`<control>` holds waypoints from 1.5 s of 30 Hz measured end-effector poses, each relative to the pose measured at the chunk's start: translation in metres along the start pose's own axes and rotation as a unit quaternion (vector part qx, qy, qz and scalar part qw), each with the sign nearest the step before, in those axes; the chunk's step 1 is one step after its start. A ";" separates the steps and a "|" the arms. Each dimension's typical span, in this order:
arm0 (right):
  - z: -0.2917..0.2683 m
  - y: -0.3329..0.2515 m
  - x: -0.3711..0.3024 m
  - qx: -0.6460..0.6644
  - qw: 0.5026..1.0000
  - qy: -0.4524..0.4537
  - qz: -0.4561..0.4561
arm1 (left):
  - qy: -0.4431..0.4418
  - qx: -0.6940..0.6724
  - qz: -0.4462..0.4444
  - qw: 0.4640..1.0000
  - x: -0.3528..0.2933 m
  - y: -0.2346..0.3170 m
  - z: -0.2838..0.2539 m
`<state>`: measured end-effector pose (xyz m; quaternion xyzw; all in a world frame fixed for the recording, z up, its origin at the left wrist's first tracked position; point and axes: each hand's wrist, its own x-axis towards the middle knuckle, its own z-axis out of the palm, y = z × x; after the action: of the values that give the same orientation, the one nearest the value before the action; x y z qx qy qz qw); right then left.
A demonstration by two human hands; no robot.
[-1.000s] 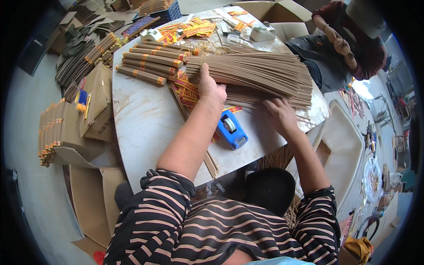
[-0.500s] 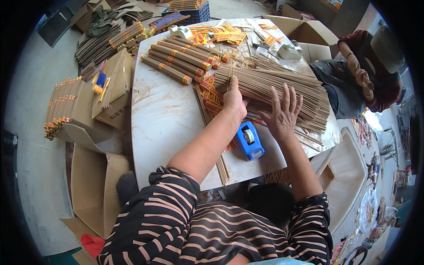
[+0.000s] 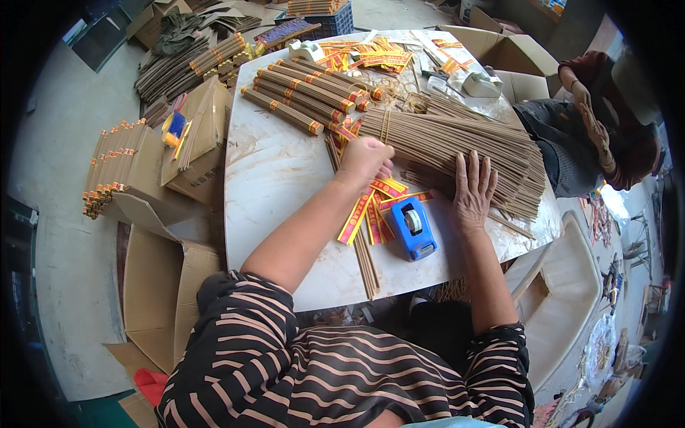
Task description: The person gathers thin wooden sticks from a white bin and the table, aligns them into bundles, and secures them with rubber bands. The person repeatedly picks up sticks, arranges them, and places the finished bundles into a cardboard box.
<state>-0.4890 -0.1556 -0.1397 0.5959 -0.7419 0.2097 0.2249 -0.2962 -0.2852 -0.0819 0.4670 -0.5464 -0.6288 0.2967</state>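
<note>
A large loose bundle of thin brown incense sticks (image 3: pixel 464 139) lies across the right half of the table. My left hand (image 3: pixel 365 161) is closed by the bundle's left end, its fingers pinching a tan rubber band (image 3: pixel 386 127) whose strands cross the sticks. With fingers spread, my right hand (image 3: pixel 472 191) rests flat against the bundle's near side. Between my forearms stands a blue tape dispenser (image 3: pixel 412 230). Red and yellow paper labels (image 3: pixel 372 215) lie beside it, partly over a few loose sticks (image 3: pixel 365 265).
Finished rolls of sticks with red-yellow bands (image 3: pixel 303 91) lie at the table's back left. Beyond are more labels (image 3: pixel 382 55) and a white tape dispenser (image 3: pixel 483 84). Cardboard boxes (image 3: pixel 200 139) stand left. A co-worker (image 3: pixel 571 135) sits at the right.
My left hand has drawn back toward me from the bundle's end, its fingers now closed. My right hand has settled onto the sticks. The labels under my left arm show more fully.
</note>
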 end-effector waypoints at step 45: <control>0.012 -0.008 0.007 -0.041 0.998 -0.039 0.035 | -0.002 0.531 0.213 0.821 0.058 0.034 -0.061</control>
<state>-0.4832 -0.1698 -0.1444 0.5673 -0.7785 0.1641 0.2126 -0.2678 -0.3687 -0.0626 0.4230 -0.8819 -0.1641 0.1280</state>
